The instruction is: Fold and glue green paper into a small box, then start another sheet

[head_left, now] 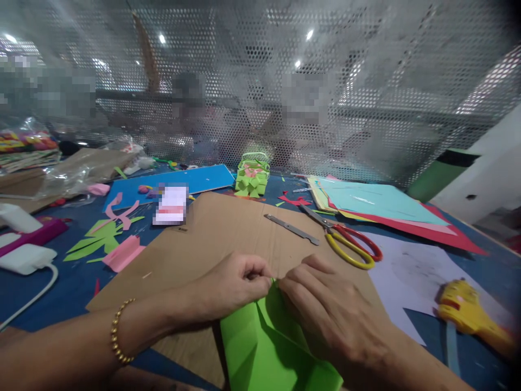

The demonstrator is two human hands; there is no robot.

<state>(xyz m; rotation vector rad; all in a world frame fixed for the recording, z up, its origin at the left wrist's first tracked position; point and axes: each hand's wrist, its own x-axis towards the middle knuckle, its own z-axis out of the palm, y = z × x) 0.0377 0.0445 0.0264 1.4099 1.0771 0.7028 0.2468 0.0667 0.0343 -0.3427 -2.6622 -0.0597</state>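
A sheet of bright green paper (256,347), creased and partly folded, lies at the near edge of the cardboard. My left hand (240,277) pinches its far tip between thumb and forefinger. Close beside it, my right hand (321,304) grips the same paper near that tip, its fingers bent over the right edge. The fingertips of both hands nearly meet. Just beyond them on the cardboard rest a flat metal blade (291,229) and a pair of scissors (345,244) with one red and one yellow handle.
Brown cardboard (228,228) covers the middle of the blue table. A small green paper basket (252,174) stands at the back. Coloured paper sheets (378,201) are stacked right; a yellow glue gun (464,304) lies nearer. Green paper scraps (97,239) and white chargers (28,258) sit left.
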